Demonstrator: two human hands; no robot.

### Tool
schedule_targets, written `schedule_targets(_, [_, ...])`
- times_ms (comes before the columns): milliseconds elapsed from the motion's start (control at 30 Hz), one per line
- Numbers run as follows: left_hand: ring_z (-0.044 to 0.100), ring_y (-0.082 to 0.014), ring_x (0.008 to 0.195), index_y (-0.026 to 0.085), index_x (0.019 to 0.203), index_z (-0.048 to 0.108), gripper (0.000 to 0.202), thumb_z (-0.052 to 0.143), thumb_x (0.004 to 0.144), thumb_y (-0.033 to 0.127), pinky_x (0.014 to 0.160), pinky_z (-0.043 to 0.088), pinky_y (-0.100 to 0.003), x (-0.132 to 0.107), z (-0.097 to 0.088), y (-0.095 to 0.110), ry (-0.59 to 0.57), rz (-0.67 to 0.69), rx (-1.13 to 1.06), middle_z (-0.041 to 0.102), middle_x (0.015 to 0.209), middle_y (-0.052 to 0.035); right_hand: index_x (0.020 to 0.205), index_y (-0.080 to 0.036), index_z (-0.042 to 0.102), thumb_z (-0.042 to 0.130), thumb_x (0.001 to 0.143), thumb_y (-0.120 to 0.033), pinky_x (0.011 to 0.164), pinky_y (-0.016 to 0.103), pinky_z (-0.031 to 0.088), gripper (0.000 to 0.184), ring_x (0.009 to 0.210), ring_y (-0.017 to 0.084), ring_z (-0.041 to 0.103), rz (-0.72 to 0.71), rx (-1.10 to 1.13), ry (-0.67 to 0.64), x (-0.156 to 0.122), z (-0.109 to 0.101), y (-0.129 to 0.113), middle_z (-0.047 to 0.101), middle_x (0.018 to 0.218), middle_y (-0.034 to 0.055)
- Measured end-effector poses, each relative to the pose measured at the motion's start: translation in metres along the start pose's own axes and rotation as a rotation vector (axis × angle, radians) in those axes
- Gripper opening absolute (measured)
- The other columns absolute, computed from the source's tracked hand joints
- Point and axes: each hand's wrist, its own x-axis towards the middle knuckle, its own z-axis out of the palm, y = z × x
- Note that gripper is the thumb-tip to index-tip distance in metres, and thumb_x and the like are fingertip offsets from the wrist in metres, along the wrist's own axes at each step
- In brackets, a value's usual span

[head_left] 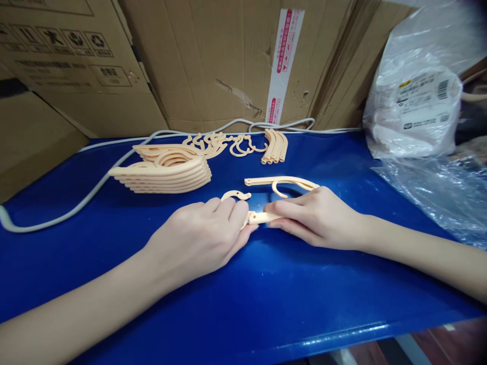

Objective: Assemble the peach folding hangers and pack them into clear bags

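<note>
Both hands meet near the table's middle on cream plastic hanger parts. My right hand (319,215) pinches a straight hanger arm (262,218) between thumb and fingers. My left hand (201,230) is closed around the other end of that piece, at a joint mostly hidden by its fingers. Just past the left knuckles shows a curved hook (236,194); whether it is held or lying there I cannot tell. Behind my right fingers lies a long hanger arm (262,180), with a curled hook (279,191) beside it.
Stacked cream hangers (163,177) sit left of centre on the blue table (228,304). Loose hooks (213,145) and a row of curved arms (276,146) lie behind. A white cable (95,190) runs along the back. Cardboard boxes (228,61) and a plastic bag (414,111) border it.
</note>
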Motion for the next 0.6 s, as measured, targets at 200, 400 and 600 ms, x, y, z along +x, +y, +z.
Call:
schedule_targets(200, [0.054,-0.0189,0.047,0.020,0.073,0.058,0.036,0.041,0.104,0.026,0.045,0.030,-0.033,-0.0010,0.0017,0.0000,0.048,-0.085,-0.120,0.054,0.056,-0.0008,0.110,-0.018,0.066,0.035,0.112,-0.035,0.055,0.025,0.040,0.035,0.064,0.010,0.068,-0.026,-0.119,0.057,-0.0010,0.0018,-0.0022,0.079,0.089,0.0005])
schedule_targets(400, [0.057,-0.0181,0.048,0.021,0.072,0.058,0.037,0.041,0.104,0.028,0.046,0.031,-0.032,-0.0029,0.0021,-0.0009,0.047,-0.125,-0.170,0.058,0.058,-0.0007,0.110,-0.018,0.067,0.037,0.111,-0.033,0.053,0.025,0.040,0.033,0.058,0.010,0.065,-0.054,-0.153,0.107,0.0002,0.0030,-0.0046,0.075,0.080,-0.0017])
schedule_targets(600, [0.055,-0.0173,0.045,0.021,0.069,0.056,0.039,0.041,0.104,0.029,0.044,0.030,-0.032,-0.0023,0.0033,-0.0026,0.086,-0.121,-0.178,0.055,0.054,0.0005,0.108,-0.018,0.067,0.034,0.112,-0.034,0.052,0.027,0.038,0.037,0.057,0.010,0.064,-0.065,-0.187,0.112,0.0006,0.0029,-0.0042,0.075,0.079,-0.0017])
